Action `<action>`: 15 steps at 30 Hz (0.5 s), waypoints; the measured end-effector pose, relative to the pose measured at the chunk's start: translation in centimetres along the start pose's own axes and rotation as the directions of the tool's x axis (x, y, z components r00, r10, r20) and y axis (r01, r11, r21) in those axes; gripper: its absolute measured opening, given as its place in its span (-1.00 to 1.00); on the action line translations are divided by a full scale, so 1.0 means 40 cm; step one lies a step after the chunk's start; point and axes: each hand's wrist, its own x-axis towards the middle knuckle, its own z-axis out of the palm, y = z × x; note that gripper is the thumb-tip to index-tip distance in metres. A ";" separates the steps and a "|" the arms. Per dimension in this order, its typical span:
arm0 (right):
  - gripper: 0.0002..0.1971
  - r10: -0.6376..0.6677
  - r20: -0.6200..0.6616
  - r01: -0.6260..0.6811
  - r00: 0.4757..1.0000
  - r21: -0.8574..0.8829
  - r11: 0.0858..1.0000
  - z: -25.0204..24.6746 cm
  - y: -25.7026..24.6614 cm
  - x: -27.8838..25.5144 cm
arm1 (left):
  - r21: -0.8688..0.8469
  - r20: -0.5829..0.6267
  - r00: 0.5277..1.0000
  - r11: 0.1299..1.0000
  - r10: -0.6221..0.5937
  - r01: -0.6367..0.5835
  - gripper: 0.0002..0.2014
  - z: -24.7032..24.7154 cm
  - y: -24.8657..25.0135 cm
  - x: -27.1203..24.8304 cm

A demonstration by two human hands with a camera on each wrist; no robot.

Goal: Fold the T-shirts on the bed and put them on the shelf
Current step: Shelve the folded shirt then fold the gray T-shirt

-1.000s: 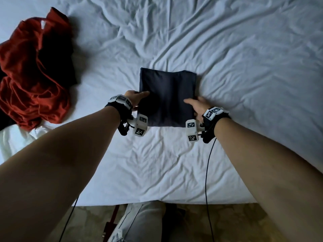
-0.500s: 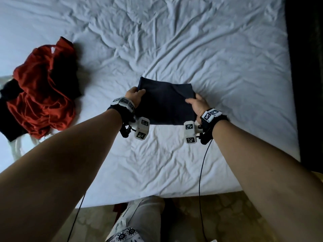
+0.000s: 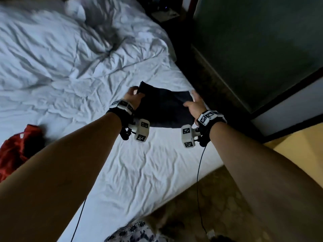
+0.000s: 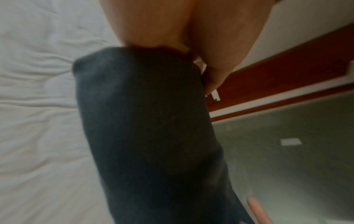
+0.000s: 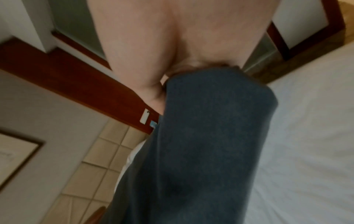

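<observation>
The folded dark T-shirt (image 3: pixel 163 109) is pinched at its left edge by the fingers (image 3: pixel 134 89) of the left hand (image 3: pixel 133 97) and at its right edge by the thumb and fingers of the right hand (image 3: pixel 194 105). It is held up in the air between the two hands, above the right side of the white bed (image 3: pixel 70 75). A red T-shirt (image 3: pixel 15 149) is seen in a heap on the bed, well apart to the left.

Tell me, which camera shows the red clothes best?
The head view: the red clothes lie crumpled at the bed's left edge, partly cut off. Neither wrist view shows them; both are filled by the dark shirt.
</observation>
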 end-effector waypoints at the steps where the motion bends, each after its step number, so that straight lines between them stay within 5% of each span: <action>1: -0.28 -0.024 -0.026 0.024 0.999 0.003 1.000 -0.058 -0.015 -0.024 | 0.006 0.043 0.998 0.998 0.054 -0.054 -0.57 0.036 0.044 -0.031; 7: -0.46 -0.130 -0.182 0.138 0.975 0.031 0.990 -0.469 -0.064 -0.150 | 0.082 0.300 0.876 0.905 0.378 -0.418 -0.61 0.325 0.313 -0.235; 15: -0.54 -0.158 -0.415 0.209 0.896 0.081 0.975 -0.981 -0.103 -0.388 | 0.012 0.398 0.759 0.825 0.515 -0.566 -0.75 0.737 0.580 -0.527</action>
